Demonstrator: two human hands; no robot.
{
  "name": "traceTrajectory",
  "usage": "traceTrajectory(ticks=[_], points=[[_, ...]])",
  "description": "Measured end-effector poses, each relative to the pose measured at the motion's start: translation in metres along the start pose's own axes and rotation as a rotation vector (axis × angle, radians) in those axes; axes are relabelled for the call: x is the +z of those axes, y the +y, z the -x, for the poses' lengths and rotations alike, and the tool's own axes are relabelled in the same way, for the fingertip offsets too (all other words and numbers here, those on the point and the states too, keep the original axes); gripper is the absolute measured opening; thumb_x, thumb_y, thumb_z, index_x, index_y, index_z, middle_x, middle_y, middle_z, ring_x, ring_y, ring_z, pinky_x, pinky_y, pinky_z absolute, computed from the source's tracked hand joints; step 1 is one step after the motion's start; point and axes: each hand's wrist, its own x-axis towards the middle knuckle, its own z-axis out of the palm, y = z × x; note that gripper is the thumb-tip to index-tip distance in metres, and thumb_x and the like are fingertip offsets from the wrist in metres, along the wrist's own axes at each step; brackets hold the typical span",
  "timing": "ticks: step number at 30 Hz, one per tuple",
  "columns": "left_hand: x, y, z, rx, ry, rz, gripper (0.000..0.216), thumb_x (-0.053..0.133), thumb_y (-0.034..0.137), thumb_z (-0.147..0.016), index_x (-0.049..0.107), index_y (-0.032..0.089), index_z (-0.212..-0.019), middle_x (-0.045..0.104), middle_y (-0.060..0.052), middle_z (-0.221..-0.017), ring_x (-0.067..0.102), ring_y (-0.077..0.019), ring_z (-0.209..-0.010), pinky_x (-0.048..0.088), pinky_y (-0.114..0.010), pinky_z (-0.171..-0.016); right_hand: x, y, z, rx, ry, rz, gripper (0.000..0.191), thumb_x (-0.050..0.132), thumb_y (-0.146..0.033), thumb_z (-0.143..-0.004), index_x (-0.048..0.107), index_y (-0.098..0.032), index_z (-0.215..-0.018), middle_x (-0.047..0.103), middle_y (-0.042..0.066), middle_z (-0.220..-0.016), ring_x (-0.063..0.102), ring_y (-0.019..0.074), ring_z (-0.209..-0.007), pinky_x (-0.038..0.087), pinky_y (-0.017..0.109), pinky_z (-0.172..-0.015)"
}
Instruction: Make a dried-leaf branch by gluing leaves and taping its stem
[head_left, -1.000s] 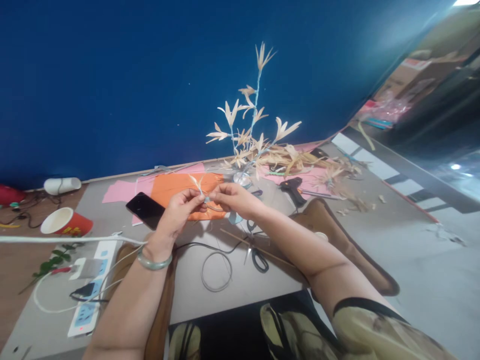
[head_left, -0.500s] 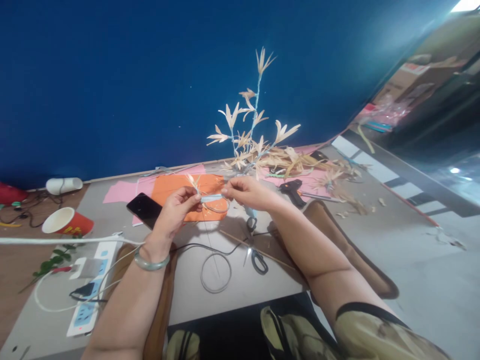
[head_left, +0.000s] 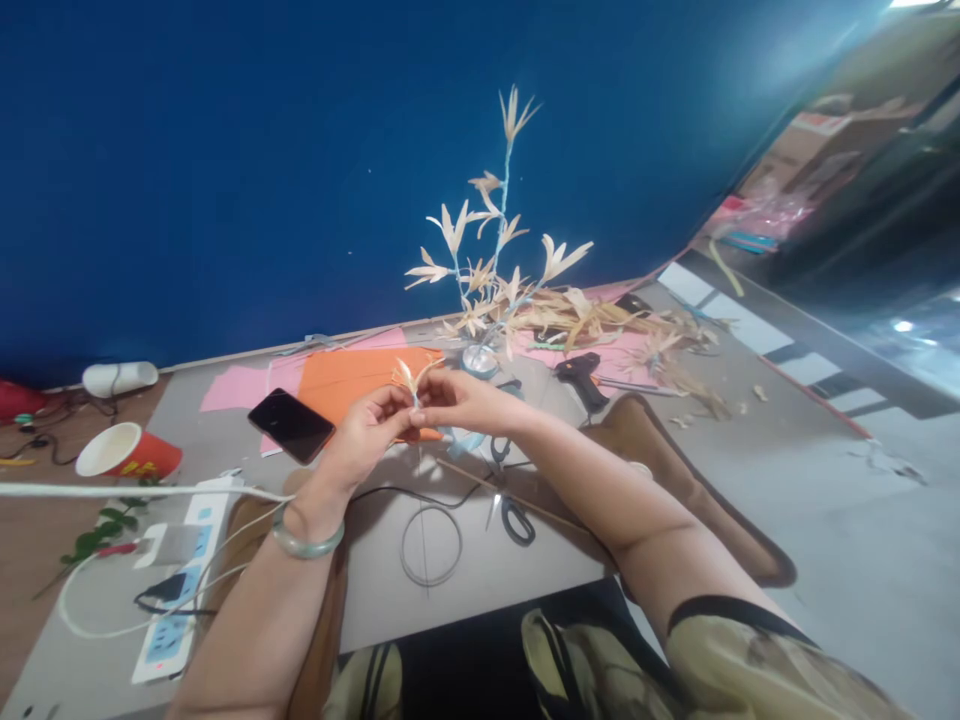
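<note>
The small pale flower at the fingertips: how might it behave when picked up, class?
The flower is probably light for its size: its petals are thin and narrow. They may tear easily, given their dry, papery look. Its apparent stem, the thin line seen across the grey loop, seems fairly stiff, running nearly straight.

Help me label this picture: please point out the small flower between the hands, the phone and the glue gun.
Small flower (head_left: 408, 376): head view, on its pale petals.
Phone (head_left: 291, 426): head view, middle of its dark screen.
Glue gun (head_left: 582, 378): head view, on its black body.
</note>
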Motion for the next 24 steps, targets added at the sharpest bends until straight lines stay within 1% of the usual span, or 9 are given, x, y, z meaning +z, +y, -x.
traceTrajectory(ticks=[2, 4, 6, 8, 11, 15, 19, 22, 24], points=[[-0.001, -0.001, -0.001, -0.003, 0.014, -0.002, 0.027, 0.078, 0.034, -0.069, 0.058, 0.016, -0.074, 0.062, 0.003, -0.064, 0.060, -0.0092, -0.055, 0.051, -0.022, -0.056, -0.002, 0.005, -0.002, 0.044, -0.056, -0.132, 0.034, 0.074, -0.035, -0.075, 0.053, -0.016, -0.094, 0.062, 0.000, -0.078, 0.059, 0.0106, -0.068, 0.046, 0.024, -0.064], [-0.003, -0.002, -0.001, -0.010, 0.014, -0.006, 0.027, 0.077, 0.034, -0.069, 0.059, 0.015, -0.076, 0.063, 0.002, -0.063, 0.061, -0.0100, -0.056, 0.052, -0.023, -0.057, -0.004, 0.007, -0.003, 0.092, -0.074, -0.198, 0.036, 0.076, -0.036, -0.072, 0.052, -0.017, -0.091, 0.060, -0.002, -0.072, 0.054, 0.0083, -0.060, 0.042, 0.021, -0.056], [-0.006, -0.004, -0.002, -0.014, 0.019, -0.009, 0.026, 0.077, 0.033, -0.070, 0.059, 0.015, -0.077, 0.063, 0.002, -0.063, 0.061, -0.0100, -0.055, 0.052, -0.024, -0.057, -0.006, 0.008, -0.004, 0.143, -0.049, -0.192, 0.034, 0.076, -0.037, -0.071, 0.054, -0.015, -0.085, 0.056, -0.004, -0.066, 0.047, 0.0057, -0.054, 0.035, 0.019, -0.049], [-0.009, -0.005, -0.002, -0.013, 0.036, -0.010, 0.026, 0.077, 0.032, -0.070, 0.059, 0.015, -0.078, 0.063, 0.002, -0.064, 0.061, -0.0099, -0.054, 0.053, -0.024, -0.058, -0.007, 0.007, -0.004, 0.183, -0.025, -0.162, 0.031, 0.075, -0.038, -0.071, 0.057, -0.013, -0.078, 0.052, -0.005, -0.062, 0.040, 0.0039, -0.051, 0.028, 0.019, -0.047], [-0.010, -0.006, -0.002, -0.019, 0.049, -0.021, 0.027, 0.077, 0.032, -0.070, 0.059, 0.015, -0.079, 0.064, 0.002, -0.065, 0.062, -0.0104, -0.056, 0.054, -0.025, -0.059, -0.009, 0.004, -0.003, 0.207, -0.011, -0.127, 0.029, 0.073, -0.038, -0.073, 0.061, -0.011, -0.075, 0.051, -0.005, -0.060, 0.036, 0.0035, -0.050, 0.026, 0.020, -0.047], [-0.008, -0.005, -0.002, -0.042, 0.038, -0.055, 0.030, 0.077, 0.036, -0.069, 0.057, 0.016, -0.079, 0.064, 0.001, -0.067, 0.062, -0.0112, -0.057, 0.055, -0.027, -0.060, -0.010, 0.000, -0.001, 0.221, -0.018, -0.037, 0.027, 0.071, -0.037, -0.073, 0.066, -0.011, -0.076, 0.052, -0.004, -0.059, 0.036, 0.0041, -0.050, 0.026, 0.020, -0.047], [-0.006, -0.003, -0.003, -0.039, 0.043, -0.096, 0.032, 0.078, 0.037, -0.067, 0.056, 0.016, -0.075, 0.060, 0.003, -0.063, 0.060, -0.0109, -0.054, 0.054, -0.026, -0.057, -0.010, 0.004, -0.001, 0.139, 0.023, 0.058, 0.026, 0.071, -0.037, -0.074, 0.067, -0.012, -0.072, 0.051, -0.004, -0.056, 0.040, 0.0050, -0.051, 0.029, 0.020, -0.047], [-0.007, -0.002, -0.004, -0.028, 0.049, -0.106, 0.032, 0.078, 0.037, -0.067, 0.055, 0.016, -0.073, 0.059, 0.002, -0.063, 0.060, -0.0108, -0.054, 0.053, -0.025, -0.056, -0.008, 0.011, -0.004, 0.088, 0.078, 0.013, 0.028, 0.075, -0.038, -0.070, 0.068, -0.011, -0.073, 0.056, -0.003, -0.058, 0.047, 0.0067, -0.053, 0.037, 0.021, -0.051], [-0.008, -0.002, -0.004, -0.020, 0.055, -0.102, 0.032, 0.078, 0.037, -0.067, 0.055, 0.016, -0.074, 0.059, 0.003, -0.063, 0.060, -0.0107, -0.054, 0.053, -0.025, -0.056, -0.005, 0.014, -0.006, 0.079, 0.108, -0.033, 0.029, 0.077, -0.038, -0.068, 0.068, -0.011, -0.073, 0.059, -0.001, -0.061, 0.050, 0.0075, -0.055, 0.040, 0.021, -0.052]])
